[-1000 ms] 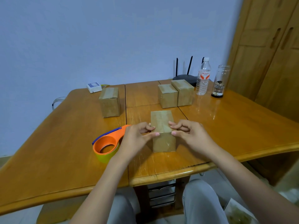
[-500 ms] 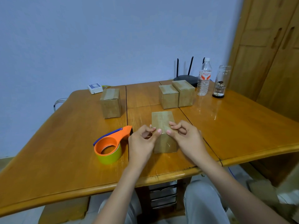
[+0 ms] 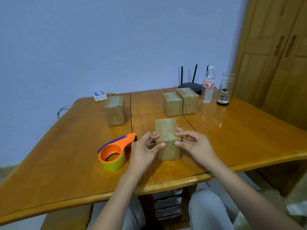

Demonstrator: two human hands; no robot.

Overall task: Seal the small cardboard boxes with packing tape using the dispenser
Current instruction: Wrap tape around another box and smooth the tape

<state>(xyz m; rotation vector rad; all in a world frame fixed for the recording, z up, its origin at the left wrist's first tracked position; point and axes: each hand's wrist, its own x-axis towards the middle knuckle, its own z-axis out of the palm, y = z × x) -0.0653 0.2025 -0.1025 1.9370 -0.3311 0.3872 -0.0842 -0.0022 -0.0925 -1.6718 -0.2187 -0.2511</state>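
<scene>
A small cardboard box (image 3: 166, 130) stands in the middle of the wooden table (image 3: 66, 155), tape running over its top and down its near face. My left hand (image 3: 144, 150) touches its near left edge with thumb and fingertips. My right hand (image 3: 193, 145) does the same at the near right edge, thumb on the front face. An orange tape dispenser (image 3: 116, 150) with a yellow-green roll lies on the table just left of my left hand. Neither hand holds it.
One more box (image 3: 115, 110) stands at the back left, two boxes (image 3: 172, 104) (image 3: 188, 100) side by side at the back centre. Behind them are a black router (image 3: 189, 84), a water bottle (image 3: 208, 85), a glass jar (image 3: 224, 90) and a white device (image 3: 99, 95). Wooden cupboard at right.
Both hands slid slightly down the box's near edge, thumbs now on its front face. The box and the dispenser have stayed in place.
</scene>
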